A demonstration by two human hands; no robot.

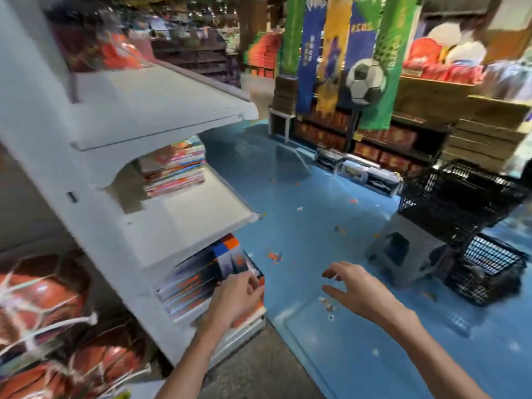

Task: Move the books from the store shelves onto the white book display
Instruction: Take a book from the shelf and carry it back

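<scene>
A white book display [161,110] with sloped shelves stands at the left. Its middle shelf holds a stack of colourful books [175,171]. On the lowest shelf lies a row of dark blue and orange books [201,272]. My left hand [236,300] rests on the front of that row, fingers curled over the books' upper corner. My right hand [354,289] hovers over the blue floor to the right, fingers spread and holding nothing. The view is blurred.
Netted basketballs [43,306] hang at the lower left. A grey step stool [408,246] and black wire baskets [460,203] stand on the blue floor [302,214] at right. A football display [365,82] and wooden store shelves [403,139] fill the back.
</scene>
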